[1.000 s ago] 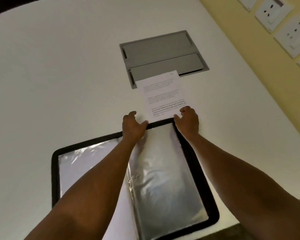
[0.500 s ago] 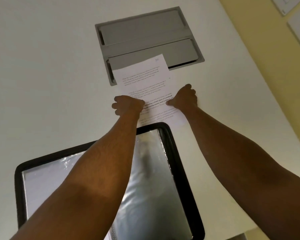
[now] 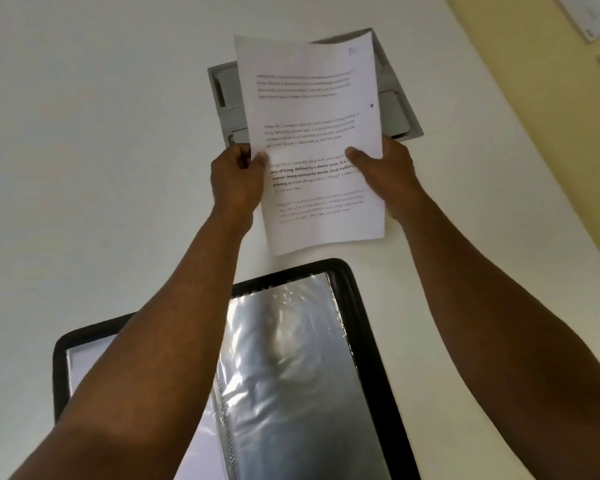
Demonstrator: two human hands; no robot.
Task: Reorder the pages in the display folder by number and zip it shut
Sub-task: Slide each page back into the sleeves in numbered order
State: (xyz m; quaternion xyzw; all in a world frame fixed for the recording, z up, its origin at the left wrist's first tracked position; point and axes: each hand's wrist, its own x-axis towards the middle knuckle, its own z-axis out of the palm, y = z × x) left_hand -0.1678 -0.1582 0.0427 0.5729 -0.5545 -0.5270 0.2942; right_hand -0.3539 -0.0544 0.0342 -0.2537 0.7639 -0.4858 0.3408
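Note:
A white printed page [image 3: 312,133] is lifted off the table and held up facing me. My left hand [image 3: 238,178] pinches its left edge and my right hand [image 3: 385,168] pinches its right edge, thumbs on the front. Below my arms the black zip display folder [image 3: 364,327] lies open on the white table. Its shiny clear sleeves [image 3: 291,375] face up, and the right-hand sleeve looks empty. A white sheet shows in the left half under my left forearm.
A grey recessed cable hatch [image 3: 400,112] sits in the white table [image 3: 101,168] behind the held page. A yellow wall with white sockets [image 3: 589,15] rises at the far right.
The page slid out of the right-hand sleeve away from me, then both hands lifted it off the table. The view shifted, so the folder sits lower in the frame.

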